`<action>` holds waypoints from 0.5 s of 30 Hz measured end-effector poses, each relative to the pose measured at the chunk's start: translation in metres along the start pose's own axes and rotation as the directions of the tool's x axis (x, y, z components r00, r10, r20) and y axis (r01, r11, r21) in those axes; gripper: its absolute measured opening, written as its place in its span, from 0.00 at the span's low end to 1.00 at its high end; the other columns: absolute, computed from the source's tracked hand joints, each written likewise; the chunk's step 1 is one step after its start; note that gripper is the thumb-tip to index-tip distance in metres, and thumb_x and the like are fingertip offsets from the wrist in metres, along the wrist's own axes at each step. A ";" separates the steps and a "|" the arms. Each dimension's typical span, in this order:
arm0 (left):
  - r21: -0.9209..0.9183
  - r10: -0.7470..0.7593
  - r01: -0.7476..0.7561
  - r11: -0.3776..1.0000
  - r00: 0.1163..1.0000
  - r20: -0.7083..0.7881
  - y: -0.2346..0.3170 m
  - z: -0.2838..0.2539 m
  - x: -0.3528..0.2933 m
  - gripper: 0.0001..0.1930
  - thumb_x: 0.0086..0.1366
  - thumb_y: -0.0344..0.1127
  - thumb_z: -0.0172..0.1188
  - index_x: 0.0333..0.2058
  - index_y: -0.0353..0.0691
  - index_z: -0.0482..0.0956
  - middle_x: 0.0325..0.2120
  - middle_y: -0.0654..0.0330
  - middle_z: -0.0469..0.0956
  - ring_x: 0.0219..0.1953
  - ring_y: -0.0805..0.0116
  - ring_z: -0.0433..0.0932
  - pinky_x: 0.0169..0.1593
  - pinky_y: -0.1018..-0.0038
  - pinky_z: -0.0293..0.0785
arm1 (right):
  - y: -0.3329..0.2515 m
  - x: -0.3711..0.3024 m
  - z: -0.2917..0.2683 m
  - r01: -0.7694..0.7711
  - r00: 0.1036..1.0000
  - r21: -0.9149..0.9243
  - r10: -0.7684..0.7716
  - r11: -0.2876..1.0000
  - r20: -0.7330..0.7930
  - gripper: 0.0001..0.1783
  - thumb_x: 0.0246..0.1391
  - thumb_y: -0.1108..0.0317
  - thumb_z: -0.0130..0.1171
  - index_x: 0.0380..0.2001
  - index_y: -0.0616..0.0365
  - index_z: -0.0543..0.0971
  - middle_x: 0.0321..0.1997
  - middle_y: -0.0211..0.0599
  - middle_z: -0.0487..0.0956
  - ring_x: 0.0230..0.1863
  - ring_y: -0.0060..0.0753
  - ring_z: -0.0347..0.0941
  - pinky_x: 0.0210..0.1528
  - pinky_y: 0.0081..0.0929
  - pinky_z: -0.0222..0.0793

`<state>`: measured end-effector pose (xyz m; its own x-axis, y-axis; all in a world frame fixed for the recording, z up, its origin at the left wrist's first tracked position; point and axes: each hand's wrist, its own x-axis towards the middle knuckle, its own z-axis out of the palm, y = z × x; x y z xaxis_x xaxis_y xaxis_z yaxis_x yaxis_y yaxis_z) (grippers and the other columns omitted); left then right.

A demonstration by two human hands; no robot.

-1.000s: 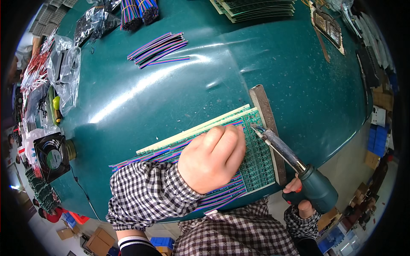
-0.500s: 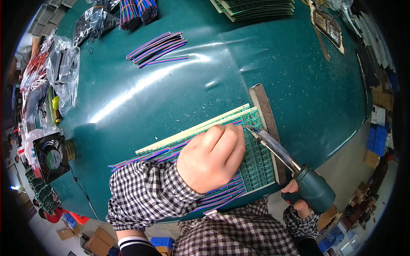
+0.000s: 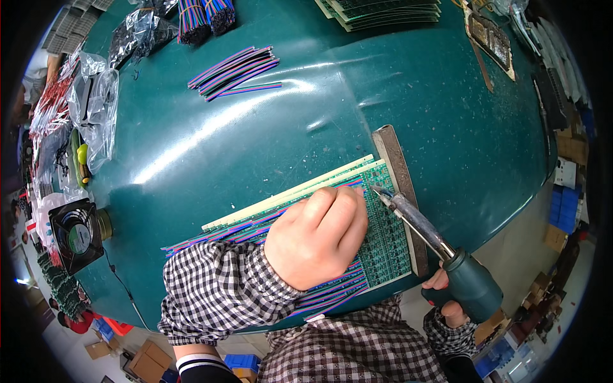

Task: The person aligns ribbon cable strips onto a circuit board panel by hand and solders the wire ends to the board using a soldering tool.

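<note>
A green circuit board panel [image 3: 387, 246] lies on the table, with rows of small parts and striped ribbon wires [image 3: 338, 286] running off its left side. My left hand [image 3: 317, 236] rests over the board, closed in a pinch at the end of a ribbon wire near the upper edge; its fingertips partly hide the wire. In my right hand [image 3: 445, 300] is a green-handled soldering gun [image 3: 471, 284], pointing up and left. Its thin tip is just right of my left fingertips, over the board; whether it touches cannot be made out.
A rusty metal bar [image 3: 402, 198] stands along the board's right edge. Loose ribbon wires [image 3: 236, 71] lie farther back, with stacked boards [image 3: 383, 13] at the far edge. A small black fan [image 3: 80, 233] sits at left, and a dirty metal tray [image 3: 490, 38] at far right.
The soldering gun has shifted slightly right, its tip a little farther from my left fingertips. My left hand stays in nearly the same place.
</note>
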<state>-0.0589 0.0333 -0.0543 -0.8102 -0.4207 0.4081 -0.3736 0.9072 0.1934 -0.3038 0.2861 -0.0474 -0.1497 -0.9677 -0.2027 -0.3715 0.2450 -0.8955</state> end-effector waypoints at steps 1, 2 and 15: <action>0.008 -0.001 0.001 1.000 1.000 0.004 0.000 0.000 0.000 0.17 0.52 0.30 0.63 0.41 0.30 0.84 0.38 0.56 0.77 0.39 0.65 0.77 0.38 0.75 0.76 | 0.000 0.000 0.000 0.000 1.000 0.002 0.000 1.000 0.000 0.56 0.45 0.35 0.77 0.60 0.73 0.68 0.35 0.39 0.79 0.37 0.34 0.79 0.47 0.35 0.81; 0.009 -0.001 0.001 1.000 1.000 0.005 0.000 0.000 0.000 0.17 0.52 0.30 0.63 0.41 0.30 0.84 0.38 0.56 0.77 0.39 0.65 0.77 0.38 0.75 0.76 | -0.001 0.001 0.000 0.011 1.000 0.016 -0.011 1.000 0.003 0.57 0.46 0.35 0.76 0.62 0.73 0.68 0.36 0.38 0.79 0.39 0.35 0.79 0.48 0.36 0.81; 0.033 -0.004 0.003 0.999 1.000 0.020 0.002 0.002 -0.002 0.18 0.53 0.31 0.62 0.43 0.31 0.84 0.39 0.57 0.77 0.42 0.65 0.78 0.40 0.76 0.76 | -0.039 0.026 0.021 -0.155 0.948 0.208 0.205 0.966 -0.245 0.36 0.40 0.30 0.76 0.30 0.56 0.86 0.30 0.30 0.88 0.30 0.32 0.84 0.38 0.32 0.77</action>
<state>-0.0586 0.0361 -0.0563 -0.8177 -0.4240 0.3893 -0.3908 0.9055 0.1652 -0.2735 0.2503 -0.0263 -0.4425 -0.8525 -0.2782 -0.1450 0.3741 -0.9160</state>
